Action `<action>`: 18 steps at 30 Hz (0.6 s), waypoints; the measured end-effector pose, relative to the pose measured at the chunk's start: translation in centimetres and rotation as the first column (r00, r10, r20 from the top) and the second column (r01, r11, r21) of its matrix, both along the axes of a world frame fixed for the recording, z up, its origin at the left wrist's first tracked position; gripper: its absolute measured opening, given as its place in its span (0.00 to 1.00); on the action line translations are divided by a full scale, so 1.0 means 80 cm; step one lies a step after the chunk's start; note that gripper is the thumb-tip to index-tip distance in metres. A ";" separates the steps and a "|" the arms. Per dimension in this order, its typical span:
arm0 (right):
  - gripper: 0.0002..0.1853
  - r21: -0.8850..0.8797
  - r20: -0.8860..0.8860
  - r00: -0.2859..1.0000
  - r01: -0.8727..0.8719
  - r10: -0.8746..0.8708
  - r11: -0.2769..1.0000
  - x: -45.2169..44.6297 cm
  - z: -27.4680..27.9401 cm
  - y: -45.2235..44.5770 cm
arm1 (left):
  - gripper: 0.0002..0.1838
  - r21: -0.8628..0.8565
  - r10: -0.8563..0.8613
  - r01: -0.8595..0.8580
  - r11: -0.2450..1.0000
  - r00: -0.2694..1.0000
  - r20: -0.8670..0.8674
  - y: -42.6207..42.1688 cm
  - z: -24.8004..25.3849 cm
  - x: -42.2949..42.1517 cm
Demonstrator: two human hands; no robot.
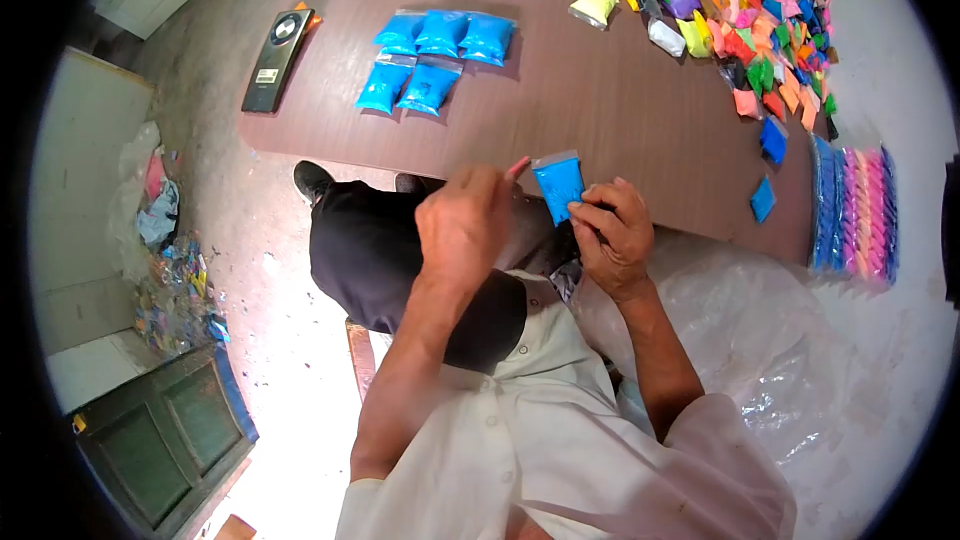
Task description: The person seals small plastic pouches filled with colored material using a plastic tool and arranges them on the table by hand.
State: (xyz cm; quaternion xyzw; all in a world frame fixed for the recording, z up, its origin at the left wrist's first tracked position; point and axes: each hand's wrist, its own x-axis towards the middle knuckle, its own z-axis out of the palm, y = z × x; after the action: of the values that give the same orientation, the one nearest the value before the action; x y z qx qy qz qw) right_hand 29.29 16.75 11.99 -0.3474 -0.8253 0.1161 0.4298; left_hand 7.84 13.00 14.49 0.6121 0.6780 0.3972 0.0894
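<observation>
A dark phone [275, 60] lies on the brown table [590, 90], plastic scraps [178, 285] on the floor [275, 290]

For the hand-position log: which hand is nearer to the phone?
Left. The left hand is below the phone and to its right in the picture; the right hand, holding a blue packet, is farther right.

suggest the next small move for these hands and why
Probably bring the thin red item in the left hand to the clear top strip of the blue packet: the right hand pinches the packet low, leaving that strip free, and the red tip shows close beside it.
</observation>
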 end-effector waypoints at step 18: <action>0.10 -0.151 -0.162 0.886 0.413 -0.434 0.898 0.117 -0.005 0.049 | 0.06 -0.077 0.028 -0.034 0.996 0.997 -0.072 0.055 -0.005 -0.019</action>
State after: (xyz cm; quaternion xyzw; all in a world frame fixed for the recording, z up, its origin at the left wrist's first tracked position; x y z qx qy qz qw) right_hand 38.69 20.64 11.61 -0.5301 -0.6764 0.0984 0.5018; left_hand 6.32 17.42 14.12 0.6111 0.7052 0.3497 0.0833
